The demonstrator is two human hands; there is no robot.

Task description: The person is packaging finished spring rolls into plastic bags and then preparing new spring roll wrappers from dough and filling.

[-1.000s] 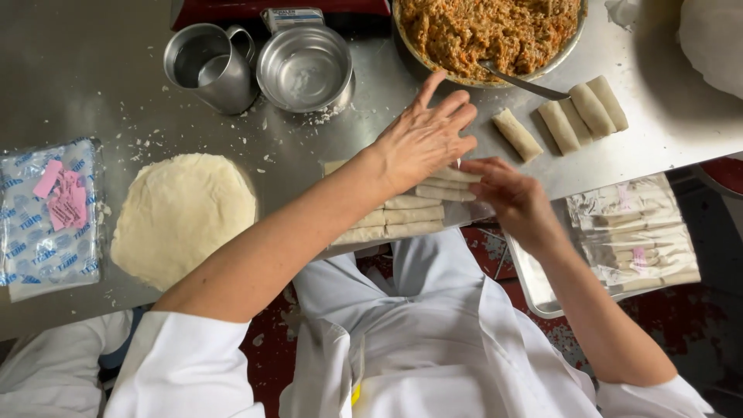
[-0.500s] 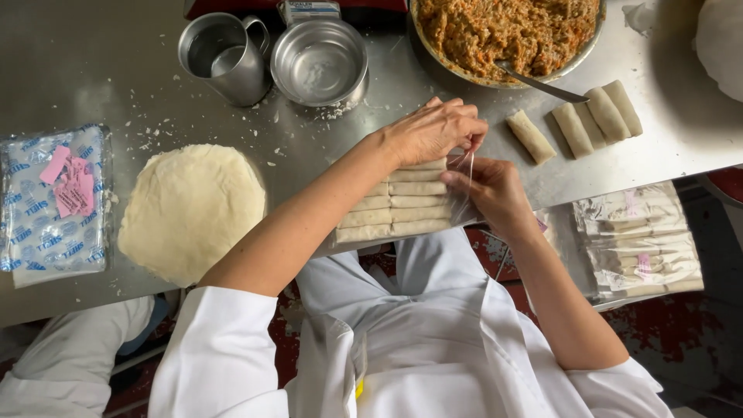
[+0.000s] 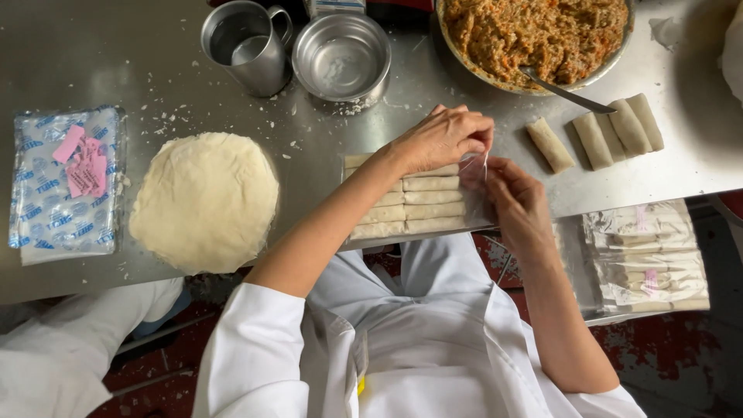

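Pinching the open mouth of a clear plastic bag (image 3: 474, 174), the left hand (image 3: 441, 139) and right hand (image 3: 517, 203) each close fingertips on its thin film. The bag lies at the near edge of the steel bench (image 3: 116, 70), packed with a tidy stack of pale spring rolls (image 3: 410, 207). The film looks light, limp and slippery; the rolls seem soft and crushable, so holding by the mouth edges suits best.

Both hands, left hand (image 3: 445, 139) and right hand (image 3: 517, 203), pinch the clear bag (image 3: 474, 186) of rolls.
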